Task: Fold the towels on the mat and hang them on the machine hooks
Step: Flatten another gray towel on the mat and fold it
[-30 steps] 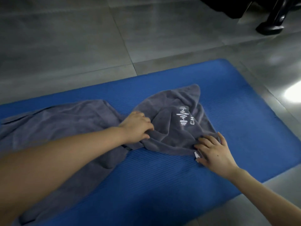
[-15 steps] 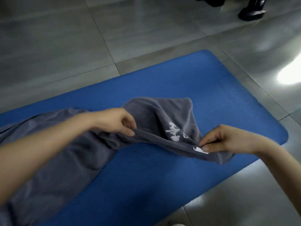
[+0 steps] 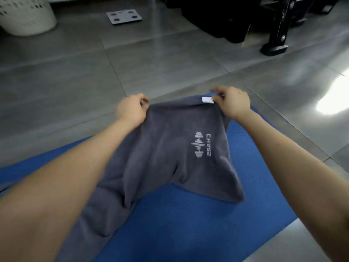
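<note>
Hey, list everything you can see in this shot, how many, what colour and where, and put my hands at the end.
towel: 1, dark grey with a white logo, held up by its top edge, lower part trailing on the mat
tag: 1, white, on the towel's top edge
mat: 1, blue, on the floor under the towel
basket: 1, off-white with holes, far left, cut off by the frame
scale: 1, light grey, flat on the floor, far centre
machine: 1, black, far right, partly in view
floor: 1, grey tiles, around the mat
left hand: 1, pinches the towel's top left corner
right hand: 1, pinches the top edge beside the tag
</note>
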`<state>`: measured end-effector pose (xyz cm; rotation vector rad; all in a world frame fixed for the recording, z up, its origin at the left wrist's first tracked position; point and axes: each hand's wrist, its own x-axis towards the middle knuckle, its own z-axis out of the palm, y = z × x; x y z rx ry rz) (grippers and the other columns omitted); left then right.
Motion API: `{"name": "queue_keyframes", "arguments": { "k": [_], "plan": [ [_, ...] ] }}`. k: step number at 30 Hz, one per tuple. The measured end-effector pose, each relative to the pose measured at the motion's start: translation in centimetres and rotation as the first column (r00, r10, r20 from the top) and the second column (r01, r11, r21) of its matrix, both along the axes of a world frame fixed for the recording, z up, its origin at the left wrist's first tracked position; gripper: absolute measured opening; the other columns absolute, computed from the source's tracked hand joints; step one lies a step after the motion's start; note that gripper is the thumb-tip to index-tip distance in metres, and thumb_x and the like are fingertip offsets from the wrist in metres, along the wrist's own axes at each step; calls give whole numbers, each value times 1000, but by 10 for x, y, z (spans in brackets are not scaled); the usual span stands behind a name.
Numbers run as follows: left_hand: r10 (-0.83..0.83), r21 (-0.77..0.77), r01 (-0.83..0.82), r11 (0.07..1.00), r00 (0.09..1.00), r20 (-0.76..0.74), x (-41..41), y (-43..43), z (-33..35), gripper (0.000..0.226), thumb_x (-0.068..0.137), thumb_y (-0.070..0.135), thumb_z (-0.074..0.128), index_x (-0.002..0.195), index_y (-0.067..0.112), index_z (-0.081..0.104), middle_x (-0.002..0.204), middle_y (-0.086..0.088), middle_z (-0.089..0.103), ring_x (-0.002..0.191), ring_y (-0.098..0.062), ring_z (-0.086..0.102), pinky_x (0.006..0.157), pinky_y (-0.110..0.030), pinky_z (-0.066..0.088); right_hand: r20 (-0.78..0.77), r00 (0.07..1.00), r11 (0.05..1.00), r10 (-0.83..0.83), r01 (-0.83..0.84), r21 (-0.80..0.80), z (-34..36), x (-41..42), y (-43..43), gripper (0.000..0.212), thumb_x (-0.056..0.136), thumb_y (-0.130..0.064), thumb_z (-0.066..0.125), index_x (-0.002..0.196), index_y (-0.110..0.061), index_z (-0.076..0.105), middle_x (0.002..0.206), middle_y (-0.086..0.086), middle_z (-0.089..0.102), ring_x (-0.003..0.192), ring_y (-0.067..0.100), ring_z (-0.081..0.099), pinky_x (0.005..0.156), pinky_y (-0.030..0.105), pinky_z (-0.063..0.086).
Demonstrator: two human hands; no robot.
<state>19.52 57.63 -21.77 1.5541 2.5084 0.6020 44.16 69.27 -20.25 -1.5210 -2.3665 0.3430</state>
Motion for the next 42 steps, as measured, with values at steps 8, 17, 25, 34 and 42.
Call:
{"name": "queue_keyframes", "arguments": {
  "k": [8,17,25,34,42],
  "plan": [
    [-207,-99,187,977,940,-272,43,-73,-82,27,84,28,64,107,14,66,99,-15,63,93,-36,56,77,-41,40,290,943,980,-160,187,-68,-113,90,-91,40,88,-42,55,120,-18,59,119,9,62,112,32,54,104,46,28],
    [-445,-412,291,863,825,-349,61,-175,-139,44,44,34,92,72,8,71,66,-10,59,56,-29,56,53,-36,43,228,953,979,-200,202,11,-195,139,-177,21,84,-37,67,92,-19,73,90,5,67,82,31,58,80,41,31],
    [-311,-416,176,892,908,-282,36,-173,-140,28,68,-4,74,94,0,62,83,-22,55,61,-35,55,57,-38,44,74,953,923,-295,264,281,-164,175,-123,27,89,-28,49,86,-16,73,78,12,71,64,32,62,76,38,27],
    [-447,-238,396,887,867,-221,66,-175,-127,23,62,21,84,71,9,66,68,-9,57,62,-30,56,54,-37,47,422,906,964,8,-119,237,-154,162,-121,31,78,-13,56,106,-18,69,106,11,65,102,35,58,103,57,23],
    [-396,-482,246,841,887,-238,78,-206,-155,48,86,43,60,125,17,54,115,-7,57,106,-27,54,84,-34,38,263,927,953,268,-295,72,-193,95,-165,33,62,-31,85,92,-21,74,88,0,65,78,29,60,84,48,41]
  ]
}}
